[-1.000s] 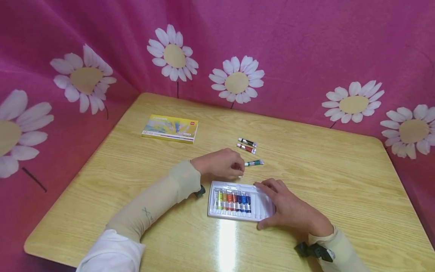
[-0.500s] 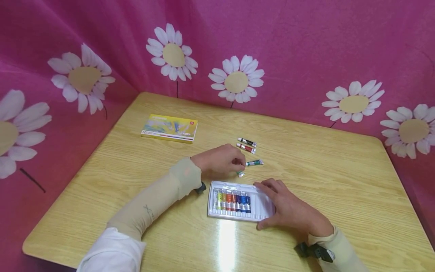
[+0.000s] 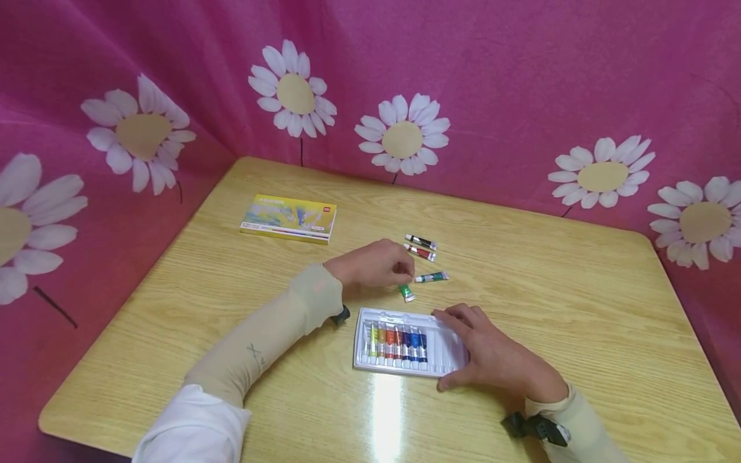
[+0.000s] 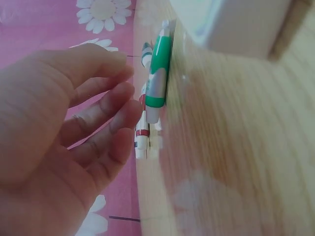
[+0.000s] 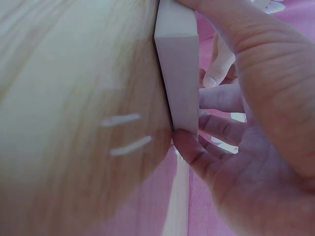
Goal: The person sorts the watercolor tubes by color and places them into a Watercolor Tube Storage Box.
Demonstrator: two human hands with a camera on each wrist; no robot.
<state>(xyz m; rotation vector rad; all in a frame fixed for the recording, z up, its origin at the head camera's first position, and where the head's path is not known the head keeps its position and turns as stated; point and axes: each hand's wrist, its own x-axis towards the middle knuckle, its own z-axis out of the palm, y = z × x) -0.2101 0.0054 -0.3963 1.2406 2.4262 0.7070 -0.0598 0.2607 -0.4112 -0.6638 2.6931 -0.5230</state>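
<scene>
My left hand [image 3: 379, 263] hovers just beyond a light green paint tube [image 3: 407, 294] that lies on the table. In the left wrist view its loosely bent fingers stand a little apart from that green tube [image 4: 157, 69] and hold nothing. My right hand [image 3: 492, 354] grips the right end of a white plastic paint tray [image 3: 448, 341], thumb at the near side and fingers at the far side. Several paint tubes [image 3: 399, 344], yellow through orange to blue, lie side by side in the tray's left part. Its right part shows bare slots.
A dark green paint tube [image 3: 433, 277] lies right of my left fingertips. Behind it are a red tube [image 3: 420, 253] and a black tube [image 3: 422, 242], close together. A yellow paint box [image 3: 289, 218] lies at the back left of the wooden table [image 3: 579, 308].
My left hand has drawn slightly back, away from the tray, and more of the light green tube now shows on the table. The right hand and tray have stayed put.
</scene>
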